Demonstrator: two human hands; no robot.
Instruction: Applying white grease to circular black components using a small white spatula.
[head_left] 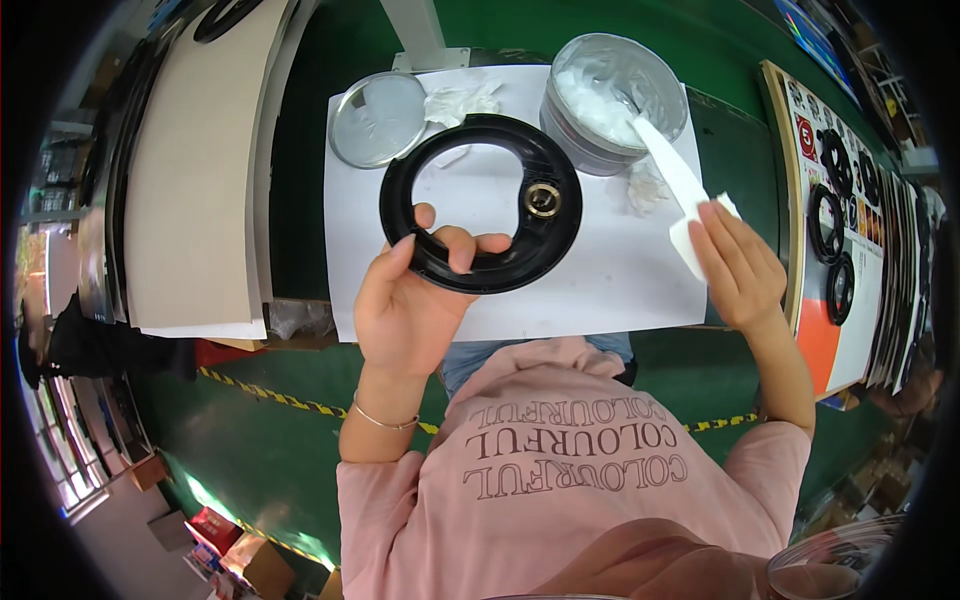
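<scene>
My left hand [415, 300] grips the near rim of a black plastic ring [481, 203], lifted over a white paper sheet [600, 270]. The ring has a small brass bushing [543, 200] on its right side. My right hand [738, 262] holds a white flat spatula [672, 168] by a white wrap at its handle; the blade reaches into an open metal can [612, 100] of white grease at the back right.
A round metal lid [378, 118] and crumpled white tissue [460, 100] lie at the sheet's far left. A grey board [205, 170] lies to the left. A display board with black rings [835, 220] stands to the right on the green table [300, 150].
</scene>
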